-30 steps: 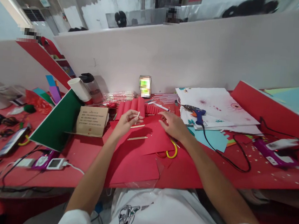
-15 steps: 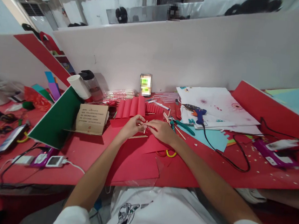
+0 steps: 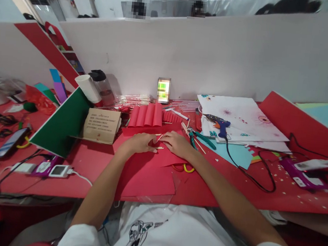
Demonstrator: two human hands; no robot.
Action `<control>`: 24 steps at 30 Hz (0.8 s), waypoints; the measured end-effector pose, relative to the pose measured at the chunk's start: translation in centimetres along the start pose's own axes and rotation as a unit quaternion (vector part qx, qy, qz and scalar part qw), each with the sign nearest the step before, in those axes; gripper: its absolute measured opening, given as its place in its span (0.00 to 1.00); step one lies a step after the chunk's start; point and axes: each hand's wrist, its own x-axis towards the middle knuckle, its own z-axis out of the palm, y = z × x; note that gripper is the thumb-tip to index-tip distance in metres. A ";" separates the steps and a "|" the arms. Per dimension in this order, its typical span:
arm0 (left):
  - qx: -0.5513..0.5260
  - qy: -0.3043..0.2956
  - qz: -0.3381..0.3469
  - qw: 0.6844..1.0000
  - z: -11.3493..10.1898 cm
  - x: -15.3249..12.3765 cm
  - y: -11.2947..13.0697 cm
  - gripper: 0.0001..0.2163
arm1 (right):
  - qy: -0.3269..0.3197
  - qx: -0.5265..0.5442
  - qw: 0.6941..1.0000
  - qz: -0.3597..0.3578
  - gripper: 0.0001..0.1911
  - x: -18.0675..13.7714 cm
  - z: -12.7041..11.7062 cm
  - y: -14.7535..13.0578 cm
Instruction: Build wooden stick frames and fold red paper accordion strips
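Left hand (image 3: pixel 141 142): palm down above a red sheet (image 3: pixel 160 159), fingers bent and pointing right; whether thumb and fingers pinch anything cannot be told
Short pale stick (image 3: pixel 159 138): in the narrow gap between the two hands, just left of the right fingertips, its long axis slanting from near left to far right
Neighbouring sticks: one pale stick (image 3: pixel 159 148) on the near side, beside the left fingers, and another (image 3: pixel 158 134) on the far side, both running roughly left to right
Right hand (image 3: pixel 176 144): the nearer hand to the slanting stick, fingers drawn together and reaching left, their tips seeming to touch it; a firm hold cannot be made out
Bottle (image 3: pixel 105 88): far left, clear with a dark lid, something brownish low inside, too unclear to name
Clear wrappers (image 3: pixel 134 98): far side, right of the bottle, with thin sticks inside
Pliers (image 3: pixel 205 139): right of the right hand, teal handles pointing right, near the blue glue gun (image 3: pixel 224 125)
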 end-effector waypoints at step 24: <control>0.003 -0.048 -0.021 0.999 0.0 0.3 -0.1 0.04 | -0.005 -0.004 1.000 -0.010 0.13 -0.1 0.2 0.4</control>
